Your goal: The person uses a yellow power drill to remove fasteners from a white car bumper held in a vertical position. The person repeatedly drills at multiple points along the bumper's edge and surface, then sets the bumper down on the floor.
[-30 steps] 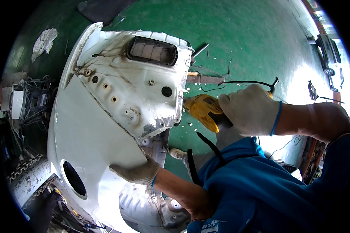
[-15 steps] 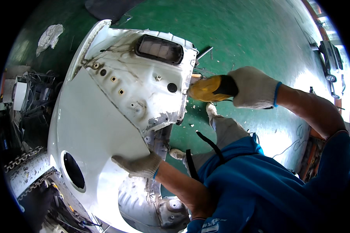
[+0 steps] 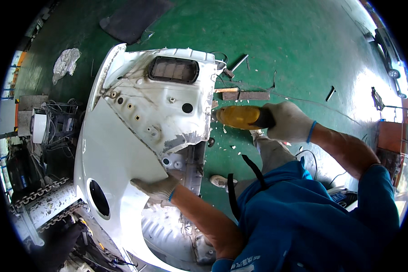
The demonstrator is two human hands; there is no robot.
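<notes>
A large white car body panel (image 3: 122,136) stands on the green floor, with a dark vent opening (image 3: 173,70) near its top and a round hole low on its left. My left hand (image 3: 156,190), in a grey work glove, presses flat against the panel's lower middle. My right hand (image 3: 289,121), also gloved, grips a yellow power tool (image 3: 240,117). The tool's nose points left at the panel's right edge, close to a small black round hole (image 3: 187,108).
White chips and metal strips (image 3: 245,95) litter the green floor (image 3: 303,45) right of the panel. A crumpled white rag (image 3: 66,61) and a dark mat (image 3: 133,20) lie at the top. A chained metal post (image 3: 45,206) and tangled cables (image 3: 54,124) stand at left.
My right hand has lifted the yellow tool and swung its nose toward the panel's right edge. The left hand stays pressed on the panel.
</notes>
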